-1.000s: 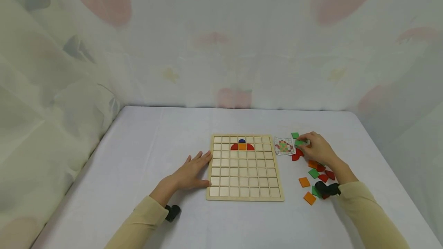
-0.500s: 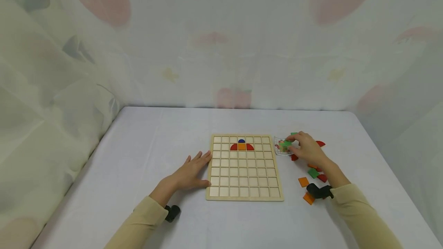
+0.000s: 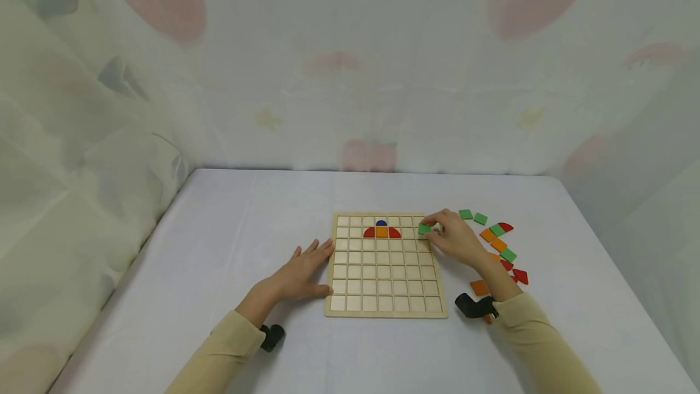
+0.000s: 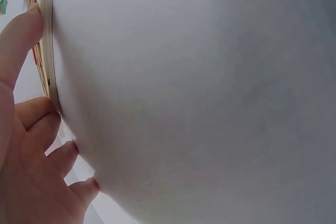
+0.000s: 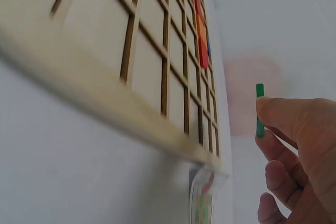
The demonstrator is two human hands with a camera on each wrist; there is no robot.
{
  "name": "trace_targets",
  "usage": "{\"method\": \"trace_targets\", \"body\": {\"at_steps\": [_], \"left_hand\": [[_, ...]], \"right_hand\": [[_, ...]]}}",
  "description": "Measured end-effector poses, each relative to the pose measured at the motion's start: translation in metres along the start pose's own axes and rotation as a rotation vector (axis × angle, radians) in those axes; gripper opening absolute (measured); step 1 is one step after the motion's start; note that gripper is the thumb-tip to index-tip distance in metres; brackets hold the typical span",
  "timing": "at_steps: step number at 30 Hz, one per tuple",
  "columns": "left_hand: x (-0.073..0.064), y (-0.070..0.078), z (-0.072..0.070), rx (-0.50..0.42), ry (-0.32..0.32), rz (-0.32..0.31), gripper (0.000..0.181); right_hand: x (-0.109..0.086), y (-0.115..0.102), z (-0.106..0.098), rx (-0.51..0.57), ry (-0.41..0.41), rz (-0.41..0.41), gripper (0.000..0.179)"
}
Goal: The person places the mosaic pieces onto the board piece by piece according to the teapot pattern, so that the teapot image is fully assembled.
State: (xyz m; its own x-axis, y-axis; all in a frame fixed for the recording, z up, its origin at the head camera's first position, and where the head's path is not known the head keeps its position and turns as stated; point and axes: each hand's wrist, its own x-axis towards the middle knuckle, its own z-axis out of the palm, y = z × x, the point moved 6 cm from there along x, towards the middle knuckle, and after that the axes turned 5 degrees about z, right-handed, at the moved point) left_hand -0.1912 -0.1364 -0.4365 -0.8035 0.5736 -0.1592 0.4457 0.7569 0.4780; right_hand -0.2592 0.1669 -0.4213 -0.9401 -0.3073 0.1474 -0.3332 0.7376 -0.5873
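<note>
A wooden grid board (image 3: 387,314) lies on the white table. Near its top sit a blue piece (image 3: 381,222), an orange square tile (image 3: 381,232) and red quarter-round tiles (image 3: 369,233) on either side of the orange one. My left hand (image 3: 301,275) rests spread against the board's left edge, thumb and fingertips touching the rim, as the left wrist view also shows. Over the board's upper right edge, my right hand (image 3: 458,241) pinches a green square tile (image 3: 424,228) between thumb and fingers. The right wrist view shows that tile edge-on, held above the board.
A pattern card (image 5: 203,203) lies by the board's right side, mostly hidden under my right hand in the head view. Further right are scattered loose tiles: green squares (image 3: 465,214), orange squares (image 3: 479,287) and red rounded pieces (image 3: 521,276). A patterned cloth (image 3: 350,78) hangs behind the table.
My right hand has carried the green tile left from the loose pieces, across the pattern card, to the board's upper right edge. My left hand has stayed at the board's left edge.
</note>
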Motion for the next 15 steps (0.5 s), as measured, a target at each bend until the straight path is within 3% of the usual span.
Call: {"method": "trace_targets", "body": {"at_steps": [8, 15], "left_hand": [[0.0, -0.001, 0.0, 0.005, 0.0, -0.001, 0.088], [-0.001, -0.001, 0.0, 0.004, -0.011, 0.0, 0.089]], "right_hand": [[0.008, -0.02, 0.017, 0.062, -0.017, 0.002, 0.024], [0.015, -0.037, 0.032, 0.031, -0.035, -0.025, 0.024]]}}
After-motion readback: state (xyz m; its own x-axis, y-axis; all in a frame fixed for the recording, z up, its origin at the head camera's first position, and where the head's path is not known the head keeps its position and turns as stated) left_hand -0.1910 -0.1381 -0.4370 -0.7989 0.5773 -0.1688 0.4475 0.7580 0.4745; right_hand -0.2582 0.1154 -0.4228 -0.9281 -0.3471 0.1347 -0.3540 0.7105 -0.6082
